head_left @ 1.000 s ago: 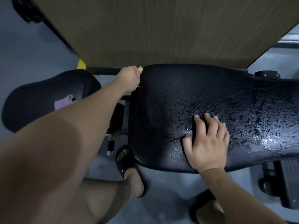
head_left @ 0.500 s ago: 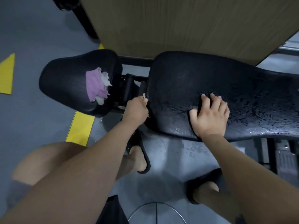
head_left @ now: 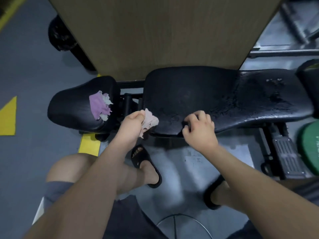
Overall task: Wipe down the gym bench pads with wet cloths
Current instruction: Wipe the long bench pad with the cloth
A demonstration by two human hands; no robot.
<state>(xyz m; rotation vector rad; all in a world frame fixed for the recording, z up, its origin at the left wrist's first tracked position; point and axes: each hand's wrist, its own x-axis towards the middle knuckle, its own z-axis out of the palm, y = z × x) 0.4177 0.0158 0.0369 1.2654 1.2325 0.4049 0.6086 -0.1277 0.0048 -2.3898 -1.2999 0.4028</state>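
While left hand [head_left: 133,125] pinched pale cloth [head_left: 150,120] beside right hand [head_left: 201,131], whose curled fingers' hold I couldn't tell, back pad [head_left: 224,94] beyond looked wet; seat pad [head_left: 72,111] left, under purple cloth [head_left: 98,106], seemed unwiped.

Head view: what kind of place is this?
Most likely a gym. There is a black padded bench, what looks like a green weight plate at its right end, and yellow floor markings on the grey floor.
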